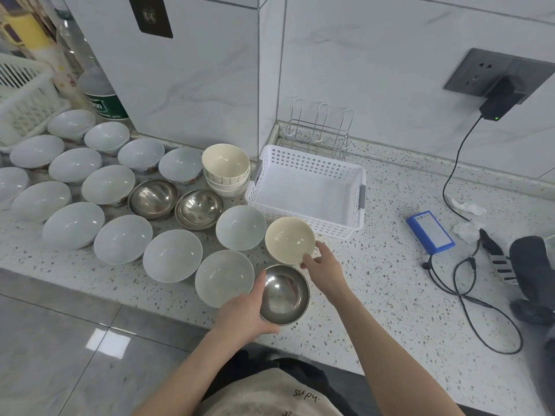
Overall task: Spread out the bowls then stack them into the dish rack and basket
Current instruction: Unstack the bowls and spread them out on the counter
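Speckled counter (375,265); left hand (243,313) gripping steel bowl (283,295), seemingly at edge.

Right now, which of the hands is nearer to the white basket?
Right. The right hand holds the cream bowl just in front of the white basket; the left hand grips the steel bowl farther back.

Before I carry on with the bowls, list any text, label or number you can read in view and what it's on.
"...bon": partial white lettering on the green bottle label; the small print beneath is too blurred to read.
"supy" (uncertain): handwritten-style dark print on the person's shirt; a second mark lower down is cut off.
Blue battery pack: its white label's print is too small to read.
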A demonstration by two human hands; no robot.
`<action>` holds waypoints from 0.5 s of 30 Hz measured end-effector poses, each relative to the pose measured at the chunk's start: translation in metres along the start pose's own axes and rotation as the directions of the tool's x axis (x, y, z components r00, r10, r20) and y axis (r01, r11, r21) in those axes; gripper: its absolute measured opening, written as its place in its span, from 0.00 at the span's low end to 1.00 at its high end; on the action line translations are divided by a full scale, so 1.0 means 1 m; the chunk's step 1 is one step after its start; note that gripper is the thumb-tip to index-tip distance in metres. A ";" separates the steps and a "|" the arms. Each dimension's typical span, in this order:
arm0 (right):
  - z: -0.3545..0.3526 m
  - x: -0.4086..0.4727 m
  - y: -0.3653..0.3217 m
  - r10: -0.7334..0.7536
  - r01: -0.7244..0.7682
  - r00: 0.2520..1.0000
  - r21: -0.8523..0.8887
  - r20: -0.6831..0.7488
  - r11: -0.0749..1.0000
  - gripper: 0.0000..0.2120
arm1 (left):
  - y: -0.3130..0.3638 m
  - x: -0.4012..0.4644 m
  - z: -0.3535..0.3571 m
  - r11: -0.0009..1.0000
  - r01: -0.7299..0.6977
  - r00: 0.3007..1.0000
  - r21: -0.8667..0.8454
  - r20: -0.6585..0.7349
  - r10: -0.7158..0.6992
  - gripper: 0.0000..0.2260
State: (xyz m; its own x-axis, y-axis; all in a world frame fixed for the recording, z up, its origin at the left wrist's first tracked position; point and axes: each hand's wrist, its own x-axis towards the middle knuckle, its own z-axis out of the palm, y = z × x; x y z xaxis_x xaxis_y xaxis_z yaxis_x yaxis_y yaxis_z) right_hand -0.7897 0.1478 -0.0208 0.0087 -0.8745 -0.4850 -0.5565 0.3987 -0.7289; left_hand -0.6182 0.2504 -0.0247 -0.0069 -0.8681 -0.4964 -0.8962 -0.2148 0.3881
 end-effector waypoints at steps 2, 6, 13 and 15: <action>-0.001 -0.001 -0.001 0.005 -0.005 1.000 -0.003 0.012 1.000 0.26 | -0.001 0.000 -0.001 1.000 0.000 1.000 -0.017 0.016 0.000 0.55; -0.005 0.000 -0.009 0.017 -0.024 0.998 -0.116 -0.058 0.993 0.27 | -0.007 0.001 -0.018 0.990 -0.006 0.999 -0.138 0.048 0.013 0.55; 0.001 0.010 -0.061 -0.074 0.047 0.944 -0.091 -0.323 0.995 0.22 | -0.048 0.032 -0.095 0.866 -0.067 0.992 -0.495 -0.127 0.004 0.32; 0.011 0.017 -0.082 -0.086 0.076 0.943 -0.041 -0.321 0.996 0.21 | -0.062 0.055 -0.126 0.825 -0.065 0.981 -0.561 -0.188 -0.051 0.30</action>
State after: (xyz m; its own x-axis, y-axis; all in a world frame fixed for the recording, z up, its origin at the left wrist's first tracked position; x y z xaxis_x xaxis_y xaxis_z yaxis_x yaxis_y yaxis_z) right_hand -0.7345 0.1028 0.0253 -0.2108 -0.9476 -0.2399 -0.5880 0.3190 -0.7433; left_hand -0.5071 0.1598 0.0224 0.1222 -0.9247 -0.3605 -0.4899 -0.3721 0.7884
